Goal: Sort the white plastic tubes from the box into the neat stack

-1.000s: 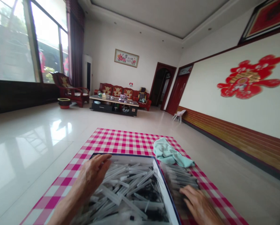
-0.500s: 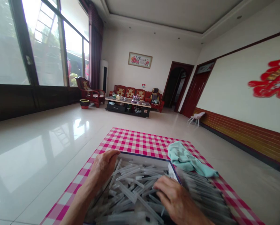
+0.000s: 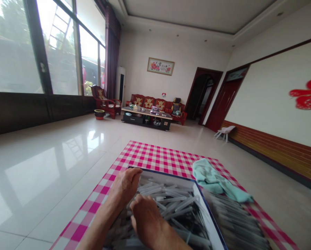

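Box (image 3: 165, 175), one, blue-rimmed, of countless clear plastic tubes (image 3: 171, 205); left hand (image 3: 125, 187) and right hand (image 3: 145, 217), fingers (image 3: 137, 205) curled.

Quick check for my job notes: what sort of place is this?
Most likely the spacious living room of a home, going by the red sofa, the coffee table in front of it and the framed floral picture on the wall.

The cloth (image 3: 150, 158) is pink-and-white check, the towel (image 3: 214, 181) teal, the box (image 3: 209, 216) white.

Nothing is legible: the characters on the framed floral picture (image 3: 161, 66) on the far wall (image 3: 142, 45) are too small to read.
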The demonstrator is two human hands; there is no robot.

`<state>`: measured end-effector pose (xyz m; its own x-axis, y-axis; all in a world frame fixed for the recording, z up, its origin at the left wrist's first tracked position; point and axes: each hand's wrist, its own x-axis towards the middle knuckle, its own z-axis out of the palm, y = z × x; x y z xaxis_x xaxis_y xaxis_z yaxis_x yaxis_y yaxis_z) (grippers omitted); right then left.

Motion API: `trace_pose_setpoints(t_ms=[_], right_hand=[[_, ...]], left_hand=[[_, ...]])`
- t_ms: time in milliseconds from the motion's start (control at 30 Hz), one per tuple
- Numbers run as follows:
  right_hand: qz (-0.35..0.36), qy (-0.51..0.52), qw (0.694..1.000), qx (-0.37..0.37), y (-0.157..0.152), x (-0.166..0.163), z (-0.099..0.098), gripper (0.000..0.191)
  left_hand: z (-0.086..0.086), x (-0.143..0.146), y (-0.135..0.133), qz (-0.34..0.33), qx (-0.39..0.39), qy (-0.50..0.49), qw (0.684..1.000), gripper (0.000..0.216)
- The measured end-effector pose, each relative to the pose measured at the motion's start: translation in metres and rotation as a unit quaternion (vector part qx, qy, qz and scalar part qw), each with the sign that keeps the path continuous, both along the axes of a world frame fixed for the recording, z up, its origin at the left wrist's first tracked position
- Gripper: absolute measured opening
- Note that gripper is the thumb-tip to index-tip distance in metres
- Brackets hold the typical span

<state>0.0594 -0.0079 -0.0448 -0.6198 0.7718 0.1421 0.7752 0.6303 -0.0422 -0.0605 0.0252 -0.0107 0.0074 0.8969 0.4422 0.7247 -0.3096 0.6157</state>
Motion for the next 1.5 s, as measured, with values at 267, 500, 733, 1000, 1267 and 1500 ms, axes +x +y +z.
trace_pose_setpoints(t_ms=[267,500,733,1000,1267,1500], right_hand=[[-0.048,0.177,0.983,-0.026,0.001,0.032,0.002,0.022],[-0.106,0.404,0.907,-0.053,0.006,0.06,0.034,0.013],[-0.13,0.534,0.821,-0.151,0.002,0.065,0.027,0.016],[-0.104,0.564,0.799,-0.18,0.004,0.065,0.023,0.02],[-0.132,0.496,0.84,-0.173,0.004,0.06,0.016,0.013],[-0.047,0.209,0.969,-0.12,-0.002,0.058,0.0,0.024]], left_hand=[[0.002,0.004,-0.003,-0.046,-0.014,0.01,0.999,0.027],[0.002,0.013,-0.006,-0.169,-0.057,0.013,0.984,0.024],[0.001,0.018,-0.008,-0.178,-0.07,-0.021,0.981,0.022],[0.01,0.024,-0.016,-0.199,-0.043,0.016,0.979,0.018],[0.001,0.017,-0.006,-0.157,-0.026,0.025,0.987,0.022],[-0.003,0.006,-0.002,-0.11,-0.04,-0.005,0.993,0.026]])
